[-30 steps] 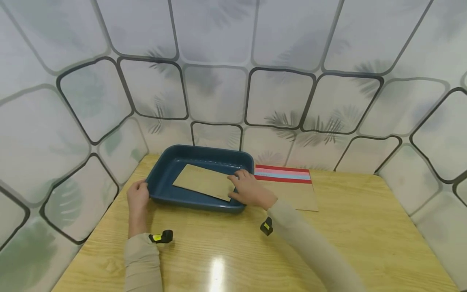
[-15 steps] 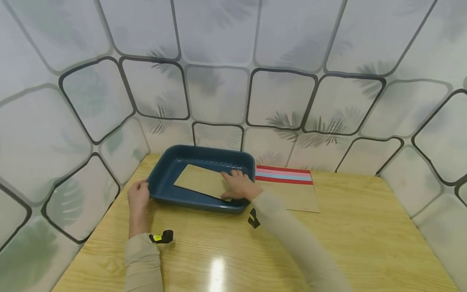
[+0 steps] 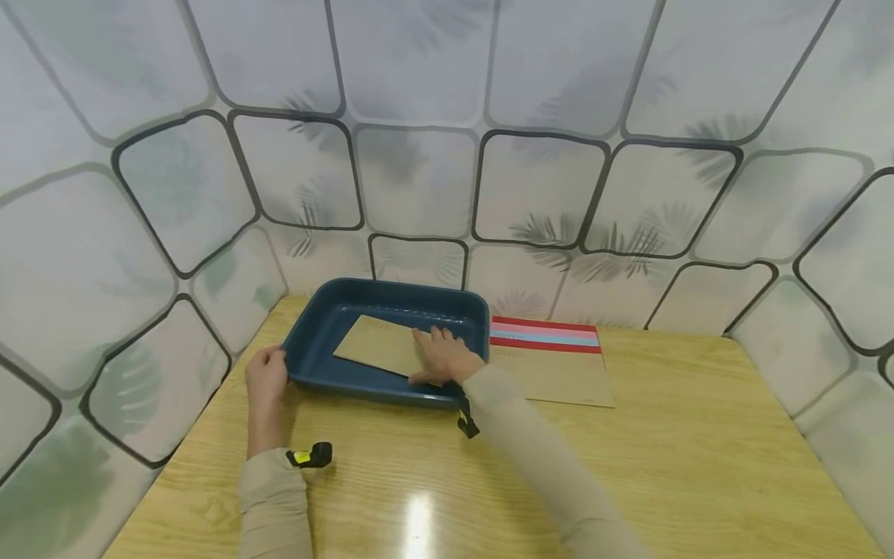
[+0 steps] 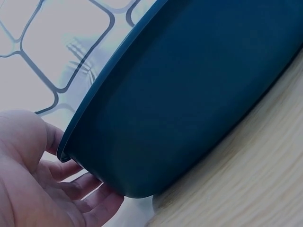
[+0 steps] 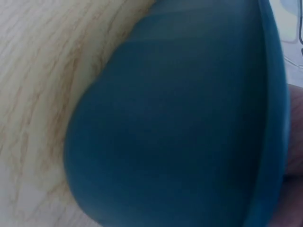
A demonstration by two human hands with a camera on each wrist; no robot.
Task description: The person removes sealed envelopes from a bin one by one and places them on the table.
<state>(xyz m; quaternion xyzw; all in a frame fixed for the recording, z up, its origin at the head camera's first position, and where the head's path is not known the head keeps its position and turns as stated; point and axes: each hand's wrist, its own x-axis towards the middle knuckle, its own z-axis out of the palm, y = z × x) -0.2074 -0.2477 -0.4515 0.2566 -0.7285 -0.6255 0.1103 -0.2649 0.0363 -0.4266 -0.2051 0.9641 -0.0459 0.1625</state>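
Observation:
A deep blue rectangular tray (image 3: 391, 394) stands on the table, a tan paper envelope (image 3: 377, 343) lying aslant on its floor. At the tray's near left corner, my left hand (image 3: 266, 380) grips the rim. In the left wrist view, the thumb of that hand (image 4: 33, 175) is at the rim and the fingers are against the outer wall. My right hand (image 3: 441, 357) reaches over the tray's right side, fingers spread on the right part of the envelope and covering it. The right wrist view is mostly tray wall (image 5: 170, 123), with little of that hand showing.
Right of the tray lies a second tan envelope (image 3: 559, 376), topped by red, pink and light blue bands (image 3: 545, 335); the right forearm covers part of it. A patterned wall (image 3: 419, 186) rises behind the wooden table (image 3: 698, 435).
My right hand has moved left, from the envelope's right end further over it, with the fingers spread. The left hand keeps its hold on the rim, and the tray has hardly moved.

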